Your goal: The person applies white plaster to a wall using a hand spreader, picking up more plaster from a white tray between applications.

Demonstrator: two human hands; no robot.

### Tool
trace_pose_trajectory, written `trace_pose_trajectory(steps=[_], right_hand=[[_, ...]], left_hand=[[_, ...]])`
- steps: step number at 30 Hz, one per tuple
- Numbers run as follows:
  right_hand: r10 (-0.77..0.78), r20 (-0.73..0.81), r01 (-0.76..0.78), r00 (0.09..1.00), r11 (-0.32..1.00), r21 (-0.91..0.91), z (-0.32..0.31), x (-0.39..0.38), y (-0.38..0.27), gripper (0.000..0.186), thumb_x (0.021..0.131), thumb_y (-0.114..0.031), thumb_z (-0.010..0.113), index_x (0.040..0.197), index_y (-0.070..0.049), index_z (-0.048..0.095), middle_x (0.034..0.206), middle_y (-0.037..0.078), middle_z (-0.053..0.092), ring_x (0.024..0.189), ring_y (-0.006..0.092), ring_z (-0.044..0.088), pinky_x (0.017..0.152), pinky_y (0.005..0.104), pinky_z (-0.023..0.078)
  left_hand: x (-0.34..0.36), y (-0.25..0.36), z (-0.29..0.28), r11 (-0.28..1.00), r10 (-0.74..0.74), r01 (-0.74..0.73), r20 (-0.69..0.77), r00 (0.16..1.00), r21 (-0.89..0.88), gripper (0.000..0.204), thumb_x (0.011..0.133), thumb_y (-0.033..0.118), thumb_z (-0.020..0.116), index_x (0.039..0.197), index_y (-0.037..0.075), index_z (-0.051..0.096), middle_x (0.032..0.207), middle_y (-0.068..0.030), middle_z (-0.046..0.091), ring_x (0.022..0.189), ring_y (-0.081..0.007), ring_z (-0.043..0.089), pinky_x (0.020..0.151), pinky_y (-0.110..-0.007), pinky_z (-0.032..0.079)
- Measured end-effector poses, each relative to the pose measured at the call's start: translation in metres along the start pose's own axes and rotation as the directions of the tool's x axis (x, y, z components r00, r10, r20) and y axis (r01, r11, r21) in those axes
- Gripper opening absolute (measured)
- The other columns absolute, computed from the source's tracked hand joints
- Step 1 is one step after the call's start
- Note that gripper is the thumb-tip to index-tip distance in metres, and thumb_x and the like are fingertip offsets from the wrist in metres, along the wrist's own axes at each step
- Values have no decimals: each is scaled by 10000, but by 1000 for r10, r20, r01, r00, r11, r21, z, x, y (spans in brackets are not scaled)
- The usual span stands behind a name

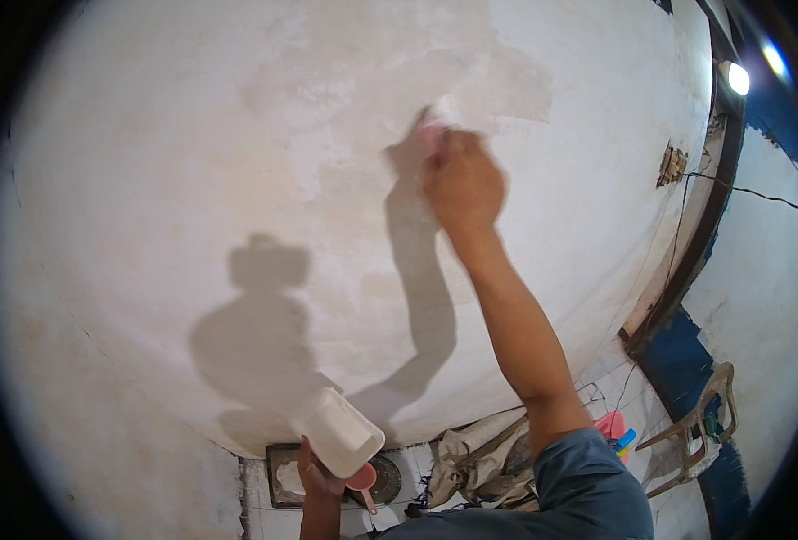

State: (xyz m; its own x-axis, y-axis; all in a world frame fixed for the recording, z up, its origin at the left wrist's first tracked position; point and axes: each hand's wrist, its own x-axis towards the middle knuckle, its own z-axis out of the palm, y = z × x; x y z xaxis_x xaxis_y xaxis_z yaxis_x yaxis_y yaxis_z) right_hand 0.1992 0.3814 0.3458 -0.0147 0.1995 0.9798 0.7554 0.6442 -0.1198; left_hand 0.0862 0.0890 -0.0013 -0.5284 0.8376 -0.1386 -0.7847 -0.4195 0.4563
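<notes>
My right hand (464, 180) is raised against the wall (147, 162), its fingers wrapped round a small pinkish tool (432, 133) with a whitish end. Motion blur and the hand itself hide the tool's exact kind. Its whitish end meets the wall at a patch of damp-looking beige and white smears. Low in the view, my left hand (316, 472) grips a white rectangular tray (338, 432) by its side and holds it tilted near the wall. What the tray holds cannot be made out clearly.
On the floor below are a pink dipper (361, 479), a dark square pan (284, 490) and crumpled beige sacking (480, 454). A plastic chair (700, 427) stands at the right, near pink and blue items (617, 430). Wires hang from a broken wall hole (672, 166); a lamp (737, 79) shines above.
</notes>
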Motion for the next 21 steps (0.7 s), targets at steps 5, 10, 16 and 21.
trace_pose_trajectory(steps=[5, 10, 16, 21], right_hand=[[-626, 290, 578, 724, 780, 239, -13, -80, -21, 346, 740, -61, 647, 1085, -42, 638, 1080, 97, 621, 879, 248, 640, 686, 361, 574], [-645, 112, 605, 756, 754, 257, -30, -61, 15, 368, 777, -138, 610, 1123, -21, 655, 1139, 144, 620, 1017, 267, 632, 854, 396, 550], [-782, 318, 784, 536, 601, 156, 5, -146, 93, 366, 782, -88, 608, 1129, 14, 670, 1208, 174, 643, 1109, 301, 637, 955, 425, 530], [-328, 147, 283, 933, 922, 263, -49, -123, 70, 213, 775, -46, 658, 984, -49, 700, 961, 138, 713, 840, 287, 702, 754, 372, 569]], left_hand=[[-4, 3, -1, 998, 59, -59, -38, 998, 8, 584, 996, 409, 521, 1425, 26, 417, 1349, -153, 565, 1233, -339, 568, 1032, -528, 478], [-7, 5, -3, 999, 31, -31, -18, 999, -20, 561, 1005, 404, 507, 1421, 35, 429, 1351, -140, 566, 1226, -326, 575, 1034, -519, 478], [-5, 4, 0, 999, 21, -20, 7, 1000, -46, 545, 1012, 391, 500, 1427, 46, 424, 1357, -130, 562, 1241, -319, 564, 1038, -518, 473], [-4, 7, -5, 998, 5, -6, -25, 1000, -55, 548, 1006, 382, 520, 1428, 47, 422, 1362, -129, 556, 1247, -318, 559, 1052, -515, 460]])
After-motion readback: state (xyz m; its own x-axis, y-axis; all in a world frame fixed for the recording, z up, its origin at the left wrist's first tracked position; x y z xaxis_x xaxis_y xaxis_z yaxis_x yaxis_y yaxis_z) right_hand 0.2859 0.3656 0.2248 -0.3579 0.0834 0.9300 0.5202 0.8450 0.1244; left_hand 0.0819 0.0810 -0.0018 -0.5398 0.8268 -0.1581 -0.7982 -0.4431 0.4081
